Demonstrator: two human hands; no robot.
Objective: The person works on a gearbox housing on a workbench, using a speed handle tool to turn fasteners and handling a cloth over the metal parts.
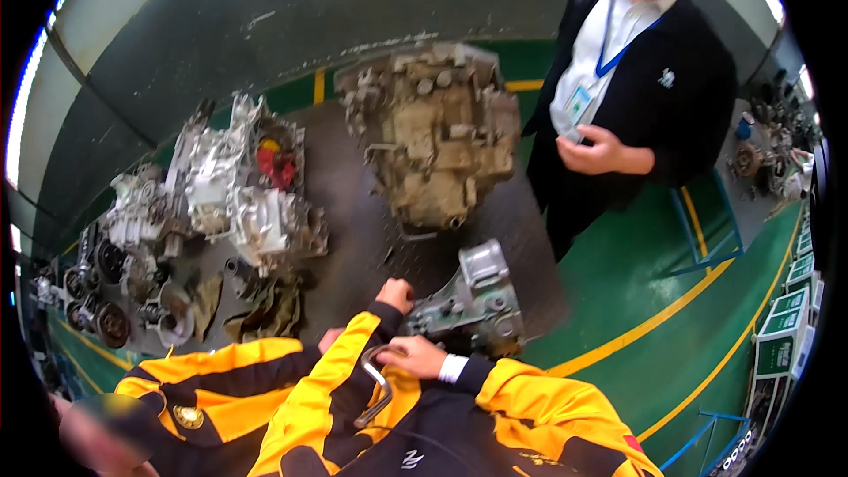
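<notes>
My right hand (415, 356) is closed around a bent, shiny metal crank handle (381, 382), held close against my jacket. Its lower end hangs down in front of my body. Out in front, my left hand (396, 293) is curled at the left end of a grey metal gearbox housing (481, 299). Whatever may be inside those fingers is hidden. The housing lies at the near edge of the dark workbench (340, 199). Beyond it stands a large, dirty brown gearbox (442, 137).
Silver gearbox casings (243, 181) fill the bench's left side, with a red part (277, 165) on one. Discs and gears (172, 314) lie farther left. A co-worker in a yellow-black jacket (225, 380) is close on my left. Another person (632, 88) stands at the right corner.
</notes>
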